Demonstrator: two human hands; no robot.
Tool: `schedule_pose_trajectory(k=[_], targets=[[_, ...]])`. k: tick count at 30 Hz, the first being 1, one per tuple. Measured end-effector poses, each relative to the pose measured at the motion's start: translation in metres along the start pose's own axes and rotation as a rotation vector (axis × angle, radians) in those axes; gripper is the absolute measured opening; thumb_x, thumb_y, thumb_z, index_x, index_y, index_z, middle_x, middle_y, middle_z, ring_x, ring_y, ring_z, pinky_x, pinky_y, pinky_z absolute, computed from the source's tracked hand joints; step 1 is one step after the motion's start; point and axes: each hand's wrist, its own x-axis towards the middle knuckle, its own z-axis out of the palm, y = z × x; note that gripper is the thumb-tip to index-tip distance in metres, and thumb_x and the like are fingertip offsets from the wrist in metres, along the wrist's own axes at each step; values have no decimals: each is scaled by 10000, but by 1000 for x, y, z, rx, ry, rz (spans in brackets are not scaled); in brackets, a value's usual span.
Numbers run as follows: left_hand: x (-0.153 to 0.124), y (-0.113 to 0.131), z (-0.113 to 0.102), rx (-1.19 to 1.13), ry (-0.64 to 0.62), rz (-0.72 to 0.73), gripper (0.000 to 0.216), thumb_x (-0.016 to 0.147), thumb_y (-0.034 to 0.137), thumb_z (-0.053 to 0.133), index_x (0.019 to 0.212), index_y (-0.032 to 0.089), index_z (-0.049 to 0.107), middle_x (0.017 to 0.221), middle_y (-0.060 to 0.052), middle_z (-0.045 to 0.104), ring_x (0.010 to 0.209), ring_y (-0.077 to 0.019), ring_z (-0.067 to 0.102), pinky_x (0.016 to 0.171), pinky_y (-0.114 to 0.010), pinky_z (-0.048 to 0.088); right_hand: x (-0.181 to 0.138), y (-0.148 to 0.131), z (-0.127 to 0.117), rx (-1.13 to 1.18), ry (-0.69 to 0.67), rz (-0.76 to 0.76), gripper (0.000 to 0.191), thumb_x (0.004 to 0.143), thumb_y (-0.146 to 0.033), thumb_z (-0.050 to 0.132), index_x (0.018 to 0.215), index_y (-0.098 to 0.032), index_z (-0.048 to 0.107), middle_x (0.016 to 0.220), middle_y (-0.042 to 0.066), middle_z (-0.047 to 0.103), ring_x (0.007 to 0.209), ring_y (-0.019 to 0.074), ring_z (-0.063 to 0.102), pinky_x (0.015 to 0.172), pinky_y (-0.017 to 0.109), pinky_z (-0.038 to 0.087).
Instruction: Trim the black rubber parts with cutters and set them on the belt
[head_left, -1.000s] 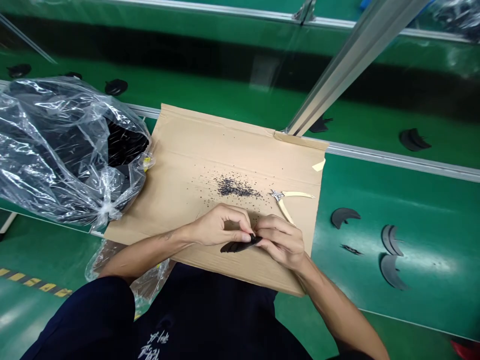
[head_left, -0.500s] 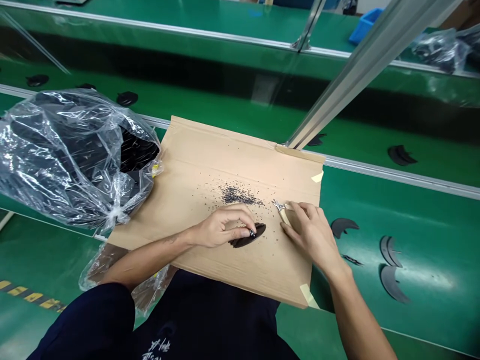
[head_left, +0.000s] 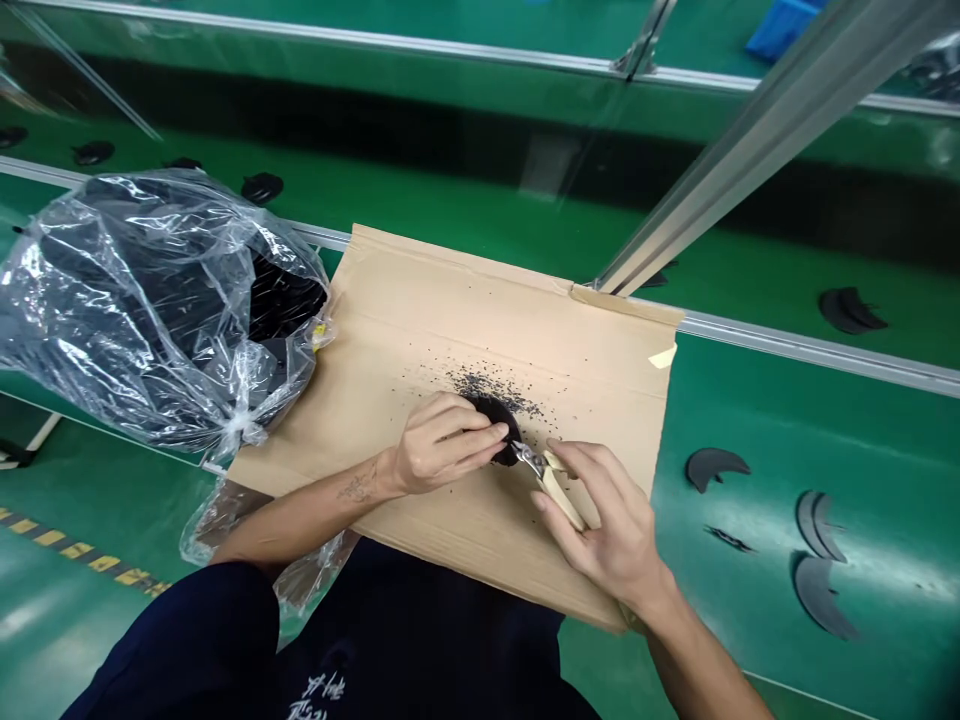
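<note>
My left hand (head_left: 448, 443) grips a black curved plastic part (head_left: 496, 412) over the cardboard sheet (head_left: 420, 290), its fingers pressed together on the part's near side. My right hand (head_left: 607, 510) is closed around the pale handles of a pair of side cutters (head_left: 559, 492). The cutters' metal jaws touch the right edge of the black part, close to my left fingertips. Small black scraps (head_left: 480, 382) lie scattered just beyond the part. The underside of the part is hidden.
At the left, a clear plastic bag (head_left: 150, 300) full of black parts overlaps the cardboard. Several crescent-shaped black parts (head_left: 716, 466) lie on the green table at the right. A metal post (head_left: 705, 180) rises behind the cardboard's far right corner.
My left hand has turned the black part and raised it towards the scraps. My right hand has brought the side cutters left and nearer to me, against the part's edge. The view has shifted slightly.
</note>
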Motion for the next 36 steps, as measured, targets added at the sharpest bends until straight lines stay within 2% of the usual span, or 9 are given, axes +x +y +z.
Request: schedule_pose_trajectory(k=[5,13,23,32,36], targets=[[1,0,-5,115,-33,64,172,875,176,728,1043,213,723,782,-5,719,730,-146,640,659,-282,553,-5,3,14,-142,23,-77,526,914,-200,664,1423,-185,531,1057,141,709,873,259,698,697,384,624],[6,1,-7,146,-48,118,89,845,135,750,905,181,702,721,0,698,690,-137,630,629,-269,537,-8,0,20,-56,13,-54,486,938,-152,636,1414,-174,539,1082,152,702,931,252,707,750,362,642],[4,1,-6,148,-38,114,81,857,134,743,879,196,696,712,10,705,680,-129,651,623,-267,542,-10,1,24,-10,23,-34,523,937,-141,641,1446,-184,531,1119,151,712,976,256,711,792,363,636],[8,4,-5,169,-46,134,113,847,80,731,853,177,673,676,11,702,649,-122,637,620,-260,549,-9,2,22,-77,13,-56,492,942,-129,641,1425,-169,553,1083,135,743,907,234,725,783,353,631],[7,3,-3,188,-56,126,94,857,105,728,856,187,681,700,6,707,666,-127,648,631,-269,546,-8,2,21,-117,30,-70,522,945,-132,636,1451,-190,525,1071,127,743,891,231,721,749,350,619]])
